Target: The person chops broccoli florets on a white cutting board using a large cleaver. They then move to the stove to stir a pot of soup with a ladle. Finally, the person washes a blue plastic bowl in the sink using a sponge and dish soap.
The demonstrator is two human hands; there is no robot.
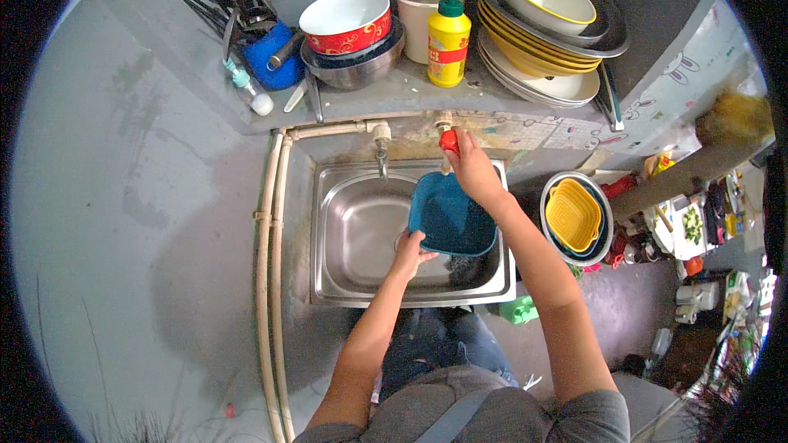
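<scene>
My left hand (411,256) grips the left lower rim of a blue plastic basin (452,215), thumb over the edge. The basin is held over the right part of a stainless steel sink (363,240). Above its far edge, my right hand (475,169) has its fingers around the red handle (450,142) of a wall tap. The tap's pale spout (446,164) points down at the basin. Whether water is running I cannot tell. A second, metal tap (382,160) stands to the left over the sink.
Along the ledge stand a blue utensil holder (274,58), a red-and-white bowl (348,24) on a steel bowl, a yellow squeeze bottle (449,43) and stacked dishes (535,52). Plastic pipes (269,246) run left of the sink. A yellow basket (574,215) sits inside nested basins at right.
</scene>
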